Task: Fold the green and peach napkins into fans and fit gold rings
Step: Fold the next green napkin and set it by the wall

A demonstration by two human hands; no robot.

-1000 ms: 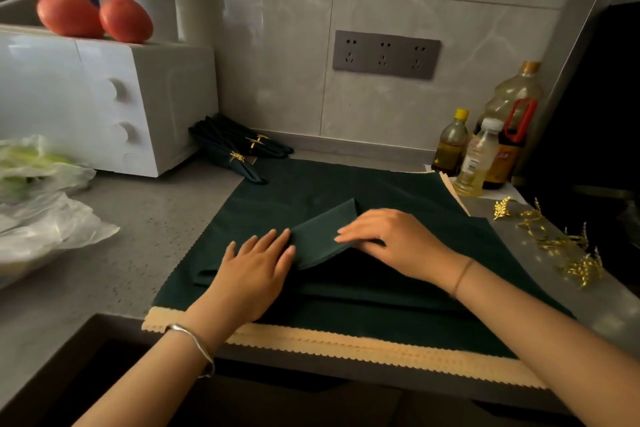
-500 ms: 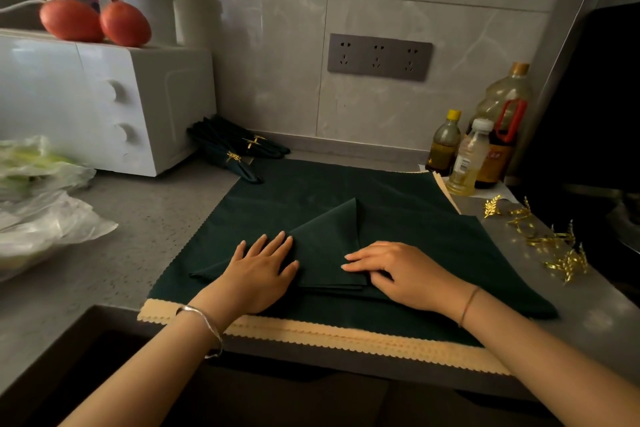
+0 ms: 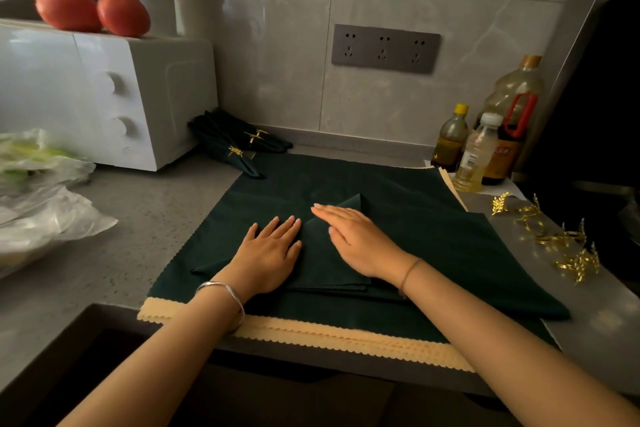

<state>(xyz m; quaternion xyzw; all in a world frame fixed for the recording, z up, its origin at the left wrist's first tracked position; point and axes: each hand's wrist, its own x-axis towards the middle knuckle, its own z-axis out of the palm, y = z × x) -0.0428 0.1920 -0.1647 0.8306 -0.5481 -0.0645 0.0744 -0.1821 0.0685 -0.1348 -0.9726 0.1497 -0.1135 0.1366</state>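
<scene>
Grip on both is flat with fingers straight: left hand [image 3: 268, 250] and right hand [image 3: 356, 236] press one folded green napkin [image 3: 322, 267], matte cloth with a triangular peak. It lies on a flat green napkin [image 3: 398, 184] over scallop-edged peach napkins [image 3: 329, 336] at the front edge of the bench [image 3: 138, 218]. Leaf-shaped gold rings [image 3: 557, 239] lie loose on the right, count unclear. Two tomatoes [image 3: 93, 10].
</scene>
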